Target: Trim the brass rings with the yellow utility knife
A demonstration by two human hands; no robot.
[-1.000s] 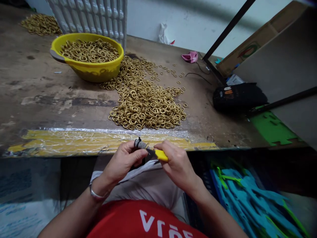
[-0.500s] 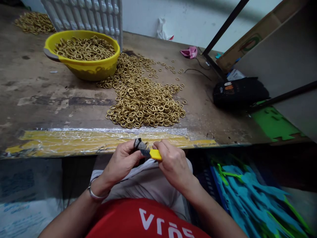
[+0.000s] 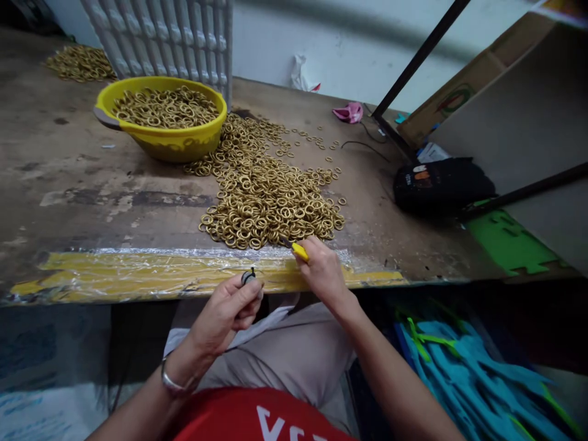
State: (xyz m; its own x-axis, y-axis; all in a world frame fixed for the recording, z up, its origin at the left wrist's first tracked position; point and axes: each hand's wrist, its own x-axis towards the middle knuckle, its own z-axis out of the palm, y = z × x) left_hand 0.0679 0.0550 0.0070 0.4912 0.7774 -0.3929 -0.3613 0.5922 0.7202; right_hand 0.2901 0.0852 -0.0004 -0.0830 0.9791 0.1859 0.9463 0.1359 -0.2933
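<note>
My right hand point(image 3: 321, 269) is closed round a small yellow-handled knife point(image 3: 297, 248), its blade tip reaching the near edge of the heap of brass rings point(image 3: 271, 196) on the workbench point(image 3: 92, 190). My left hand point(image 3: 227, 309) hangs just below the bench's taped front edge, fingers pinched on a small dark wrapped piece point(image 3: 248, 277). A bracelet is on that wrist. Whether a ring is on the dark piece I cannot make out.
A yellow bowl point(image 3: 160, 138) full of rings stands at the back left, with a white crate point(image 3: 160, 30) behind it and another ring heap point(image 3: 80, 61) far left. A black pouch point(image 3: 438, 184) lies right. Blue and green foam pieces point(image 3: 463, 373) sit below right.
My right hand left the left hand and moved up and forward with the knife to the ring heap. The left hand stayed low with the dark piece.
</note>
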